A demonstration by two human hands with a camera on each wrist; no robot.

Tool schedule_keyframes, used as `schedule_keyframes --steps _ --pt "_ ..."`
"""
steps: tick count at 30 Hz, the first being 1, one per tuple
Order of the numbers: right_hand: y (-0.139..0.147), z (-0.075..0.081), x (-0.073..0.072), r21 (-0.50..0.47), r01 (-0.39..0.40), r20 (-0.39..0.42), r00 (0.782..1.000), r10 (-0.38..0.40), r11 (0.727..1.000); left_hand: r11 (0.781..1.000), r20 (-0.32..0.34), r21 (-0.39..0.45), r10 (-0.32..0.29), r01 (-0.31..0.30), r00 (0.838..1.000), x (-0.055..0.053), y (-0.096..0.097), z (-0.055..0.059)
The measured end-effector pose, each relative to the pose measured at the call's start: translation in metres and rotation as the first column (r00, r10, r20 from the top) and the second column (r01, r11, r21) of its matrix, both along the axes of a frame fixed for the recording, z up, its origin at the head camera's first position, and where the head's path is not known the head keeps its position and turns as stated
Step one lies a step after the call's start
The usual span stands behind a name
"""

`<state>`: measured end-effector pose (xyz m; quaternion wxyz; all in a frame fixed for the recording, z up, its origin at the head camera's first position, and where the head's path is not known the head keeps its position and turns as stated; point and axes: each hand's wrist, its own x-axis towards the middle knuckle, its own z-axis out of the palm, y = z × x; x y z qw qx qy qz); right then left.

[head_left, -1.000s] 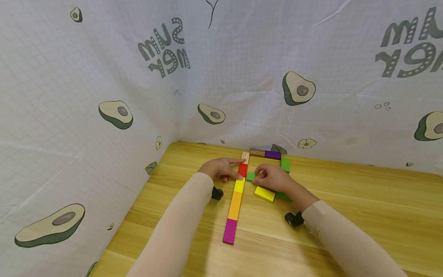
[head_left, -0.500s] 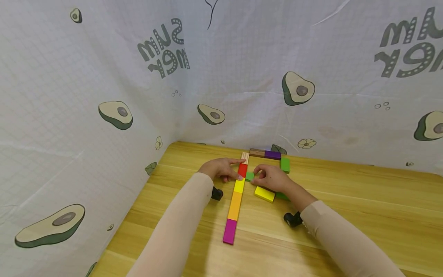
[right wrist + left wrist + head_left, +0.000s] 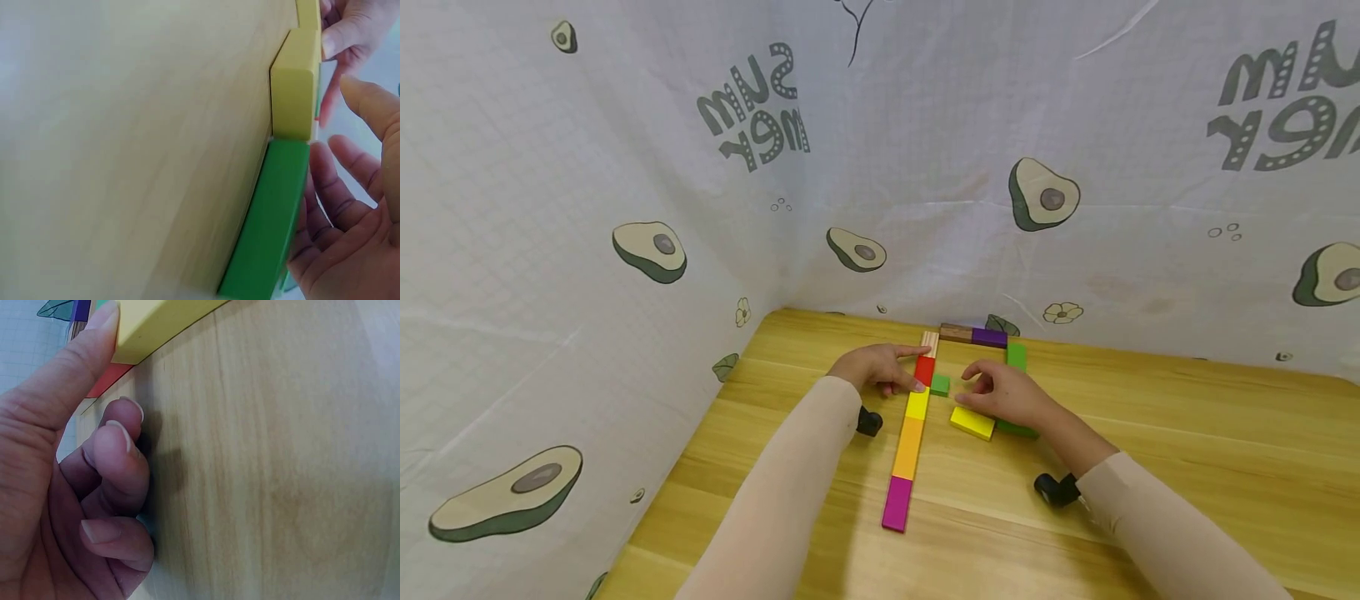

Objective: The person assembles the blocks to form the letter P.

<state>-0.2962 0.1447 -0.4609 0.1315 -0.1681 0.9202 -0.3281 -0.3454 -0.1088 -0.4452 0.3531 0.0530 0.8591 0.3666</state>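
A straight row of flat wooden blocks runs toward me: plain wood [image 3: 930, 340], red [image 3: 924, 369], yellow [image 3: 917, 405], orange [image 3: 908, 448] and magenta [image 3: 897, 503]. My left hand [image 3: 877, 367] rests its index fingertip by the plain wood block and its thumb near the red-yellow joint; its other fingers are loosely curled. A small green block [image 3: 939, 386] touches the row's right side. Just right of it hovers my right hand [image 3: 1006, 392], thumb and index apart, holding nothing. Below that hand lie a yellow block [image 3: 972, 423] and a long green block [image 3: 269, 219], partly hidden.
A brown block [image 3: 956, 333] and a purple block [image 3: 989, 337] lie end to end along the back edge, with another green block [image 3: 1017, 357] angling off toward me. A white avocado-print cloth [image 3: 940, 167] hangs behind and at the left of the wooden table [image 3: 1187, 467].
The small green block has shifted slightly left against the row. My right hand has let go of it and drawn back to the right. My left hand stays in place.
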Motion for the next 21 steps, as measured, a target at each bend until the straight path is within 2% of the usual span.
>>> schedule_keyframes --steps 6,15,21 --pt "0.015 0.002 0.017 0.043 -0.027 -0.05 0.998 0.03 0.999 1.0 -0.013 -0.013 0.009 -0.01 1.0 0.001 0.0 -0.001" --pt "0.027 0.003 0.038 0.085 -0.066 -0.041 0.997 0.069 0.994 1.0 0.0 0.013 0.004 -0.004 1.0 -0.001 0.0 -0.002" --pt "0.029 0.0 0.048 0.1 -0.06 -0.023 0.998 0.063 0.993 1.0 -0.001 0.017 0.006 -0.006 1.0 0.003 0.002 0.002"
